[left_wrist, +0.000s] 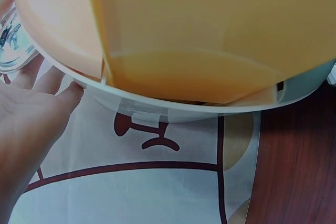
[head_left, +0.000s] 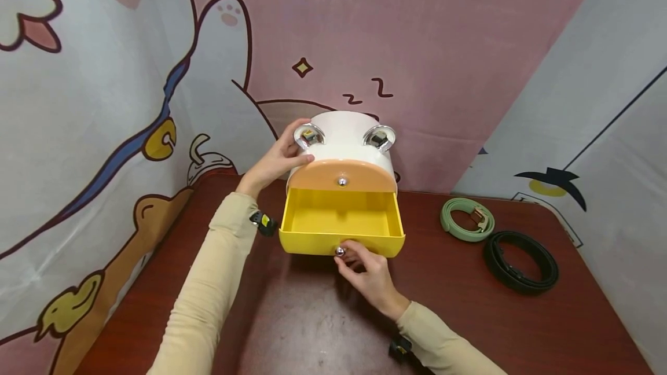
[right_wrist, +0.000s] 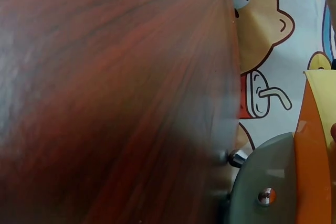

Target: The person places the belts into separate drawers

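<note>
A white drawer box (head_left: 344, 132) with two round silver eyes stands against the back wall. Its orange upper drawer front (head_left: 318, 177) is in place, while the yellow lower drawer (head_left: 341, 242) sticks far out, showing a plain yellow inside. My right hand (head_left: 372, 279) pinches the silver knob (head_left: 340, 251) of that yellow drawer between thumb and fingers. Up at the box's left side, beside one silver eye (head_left: 310, 135), my left hand (head_left: 276, 161) rests with extended fingers. In the left wrist view its fingers (left_wrist: 50, 80) touch the white shell below the orange front.
On the right of the dark red wooden table (head_left: 312, 328) lie a coiled green belt (head_left: 451, 224) with a gold buckle and a coiled black belt (head_left: 547, 271). A cartoon-printed cloth (head_left: 432, 45) hangs close behind the box and along both sides.
</note>
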A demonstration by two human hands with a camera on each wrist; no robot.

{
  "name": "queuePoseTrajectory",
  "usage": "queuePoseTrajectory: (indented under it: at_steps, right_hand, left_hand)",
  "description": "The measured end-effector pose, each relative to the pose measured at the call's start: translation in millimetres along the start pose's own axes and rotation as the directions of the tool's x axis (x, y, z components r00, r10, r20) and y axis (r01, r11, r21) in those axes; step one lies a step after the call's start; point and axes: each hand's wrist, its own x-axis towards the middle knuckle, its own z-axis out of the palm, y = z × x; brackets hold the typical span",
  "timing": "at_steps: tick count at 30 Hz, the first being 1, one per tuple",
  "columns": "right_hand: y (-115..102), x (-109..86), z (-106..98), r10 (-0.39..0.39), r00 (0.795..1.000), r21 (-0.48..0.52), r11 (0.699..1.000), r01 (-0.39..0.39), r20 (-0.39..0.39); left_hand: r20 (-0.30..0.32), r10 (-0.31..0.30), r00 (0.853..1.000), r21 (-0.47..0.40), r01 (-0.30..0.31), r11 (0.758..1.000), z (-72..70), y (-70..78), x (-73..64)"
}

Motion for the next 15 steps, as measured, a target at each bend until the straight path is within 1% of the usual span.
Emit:
queuePoseTrajectory:
  at_steps: [3, 6, 9, 15]
  right_hand:
    - [0.1, 1.9, 0.2, -0.010, 1.000, -0.054, 0.998, 0.011, 0.016]
    - [1.0, 4.2, 1.3, -0.026, 1.000, -0.096, 0.995, 0.027, 0.009]
    - [0.8, 5.5, 3.2, -0.037, 0.999, -0.107, 0.994, 0.037, -0.004]
    - [-0.7, 3.3, 6.7, -0.075, 0.997, -0.106, 0.992, 0.073, -0.018]
  left_hand:
    - [-0.005, -0.003, 1.000, 0.008, 0.003, 1.000, -0.2, 0.1, -0.5]
    - [0.001, 0.015, 1.000, 0.007, -0.015, 1.000, -1.1, -0.5, 0.4]
    - [0.007, 0.028, 1.000, 0.002, -0.028, 1.000, -2.0, -1.0, 0.7]
    - [0.012, 0.017, 1.000, 0.008, -0.017, 1.000, -1.3, -0.1, 0.7]
